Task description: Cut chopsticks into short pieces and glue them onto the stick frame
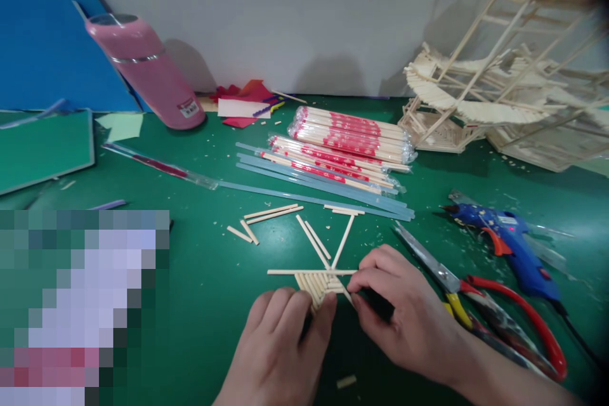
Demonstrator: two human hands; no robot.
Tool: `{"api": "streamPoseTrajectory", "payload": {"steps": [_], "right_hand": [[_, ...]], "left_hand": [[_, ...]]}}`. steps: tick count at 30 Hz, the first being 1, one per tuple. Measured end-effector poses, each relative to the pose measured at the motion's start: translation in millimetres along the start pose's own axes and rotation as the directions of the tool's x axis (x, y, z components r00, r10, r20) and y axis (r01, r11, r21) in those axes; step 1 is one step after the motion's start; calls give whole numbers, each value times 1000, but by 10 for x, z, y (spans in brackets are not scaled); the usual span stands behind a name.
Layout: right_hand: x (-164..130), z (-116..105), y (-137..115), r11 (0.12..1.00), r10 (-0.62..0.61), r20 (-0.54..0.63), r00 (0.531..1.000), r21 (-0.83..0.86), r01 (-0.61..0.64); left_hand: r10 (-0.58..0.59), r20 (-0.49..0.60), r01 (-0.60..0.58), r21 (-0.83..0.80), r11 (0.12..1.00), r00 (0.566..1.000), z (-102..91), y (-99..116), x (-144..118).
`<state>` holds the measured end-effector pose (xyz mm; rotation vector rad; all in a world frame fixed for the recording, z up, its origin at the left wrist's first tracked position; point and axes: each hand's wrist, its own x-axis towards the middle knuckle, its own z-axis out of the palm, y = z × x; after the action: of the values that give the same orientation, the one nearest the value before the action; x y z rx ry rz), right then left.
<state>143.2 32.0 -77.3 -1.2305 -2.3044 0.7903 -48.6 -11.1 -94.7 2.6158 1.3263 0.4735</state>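
At the near edge of the green desk (200,304), the left hand (278,349) rests with its fingers curled together, and the fingertips press on the lower left side of a small flat panel of short pale wooden sticks (320,284). The right hand (404,317) is closed in a pinch on the right end of this panel, just where one long thin stick crosses its top. The panel lies flat on the desk, between both hands, near the middle of the near edge.

A short cut piece of stick (346,382) lies alone below the hands. Just beside the right wrist lie scissors with red handles (499,317), the blades pointing away to the left. Further right is a blue hot glue gun (509,241).

Beyond the panel, loose cut sticks (271,212) are scattered, then long pale blue strips (323,193) and packs of chopsticks in clear wrap with red print (352,136). At the far edge a pink bottle (145,70) leans, coloured paper scraps (242,101) lie, and at the far right corner stands a large model built of wooden sticks (504,76).

I think the panel could come apart if the pinch pushes sideways, because the sticks look only lightly joined. The scissors blades are also close to the right hand.
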Motion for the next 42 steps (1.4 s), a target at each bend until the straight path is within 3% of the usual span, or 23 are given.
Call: {"api": "streamPoseTrajectory", "payload": {"steps": [7, 17, 25, 32, 42], "right_hand": [[3, 7, -2, 1000, 0, 4, 1000, -9, 0], [10, 2, -2, 1000, 3, 8, 1000, -6, -3], [6, -4, -4, 1000, 0, 13, 1000, -8, 0], [7, -13, -13, 1000, 5, 16, 1000, -8, -5], [30, -33, -37, 1000, 9, 24, 1000, -13, -9]], "left_hand": [[-86, 9, 86, 0, 996, 996, 1, 64, 10], [-83, 15, 83, 9, 997, 996, -17, 71, 14], [-44, -80, 45, 4, 999, 996, 31, 58, -24], [-58, -13, 58, -1, 998, 998, -18, 58, -5], [-68, -26, 68, 6, 998, 997, -17, 64, 12]]}}
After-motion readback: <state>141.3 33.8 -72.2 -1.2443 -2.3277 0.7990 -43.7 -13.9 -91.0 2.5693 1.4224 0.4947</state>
